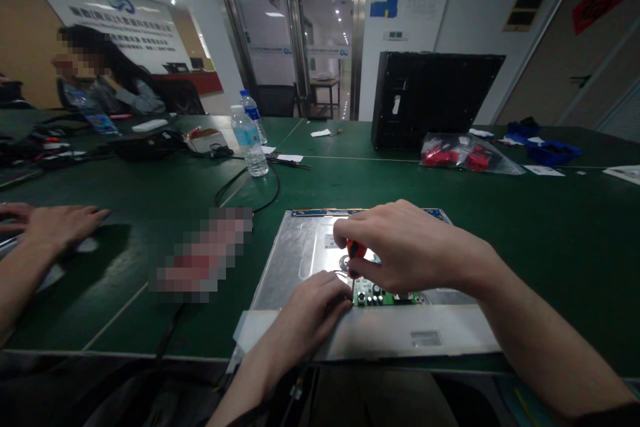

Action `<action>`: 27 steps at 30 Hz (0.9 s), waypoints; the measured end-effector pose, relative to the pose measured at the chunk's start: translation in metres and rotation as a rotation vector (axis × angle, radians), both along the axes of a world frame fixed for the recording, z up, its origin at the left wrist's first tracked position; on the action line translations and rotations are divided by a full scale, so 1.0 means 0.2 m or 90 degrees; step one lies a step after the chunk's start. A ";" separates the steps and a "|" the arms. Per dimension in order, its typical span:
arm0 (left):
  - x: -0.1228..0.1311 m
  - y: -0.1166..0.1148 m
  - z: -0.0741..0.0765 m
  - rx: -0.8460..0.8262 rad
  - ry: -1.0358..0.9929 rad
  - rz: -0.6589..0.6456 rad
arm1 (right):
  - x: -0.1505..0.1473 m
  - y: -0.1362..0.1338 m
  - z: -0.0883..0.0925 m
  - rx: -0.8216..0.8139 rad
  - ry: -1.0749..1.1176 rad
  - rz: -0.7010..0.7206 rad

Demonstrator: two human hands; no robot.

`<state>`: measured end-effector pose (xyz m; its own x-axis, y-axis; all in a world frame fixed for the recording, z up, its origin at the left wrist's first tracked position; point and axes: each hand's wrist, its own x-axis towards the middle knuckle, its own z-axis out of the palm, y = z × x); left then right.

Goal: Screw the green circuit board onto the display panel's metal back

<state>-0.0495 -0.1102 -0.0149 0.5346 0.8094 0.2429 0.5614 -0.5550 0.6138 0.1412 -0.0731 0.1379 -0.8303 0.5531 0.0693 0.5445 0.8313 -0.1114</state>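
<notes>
A flat metal panel lies near the table's front edge, with a green circuit board on it. My right hand is closed around the red and black handle of a screwdriver, held upright with its shaft pointing down at the board's left end. My left hand rests on the panel beside the shaft, fingers bent together near the tip; what they hold, if anything, is hidden. A whitish strip runs along the panel's front.
Another person's hands are at the far left. Two water bottles stand behind the panel with a black cable nearby. A black monitor-like case and a plastic bag with red items sit at the back right.
</notes>
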 end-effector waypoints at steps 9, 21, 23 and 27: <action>0.00 0.00 -0.01 0.005 0.008 0.005 | 0.00 0.01 -0.01 0.011 0.003 -0.036; 0.01 -0.01 0.02 -0.015 0.014 0.020 | -0.01 0.01 -0.02 0.041 -0.016 -0.055; 0.01 -0.01 0.02 -0.016 0.018 0.019 | -0.01 0.01 -0.02 0.051 -0.020 -0.061; 0.01 0.00 0.01 -0.014 0.008 0.021 | 0.00 0.00 -0.02 0.019 0.001 -0.025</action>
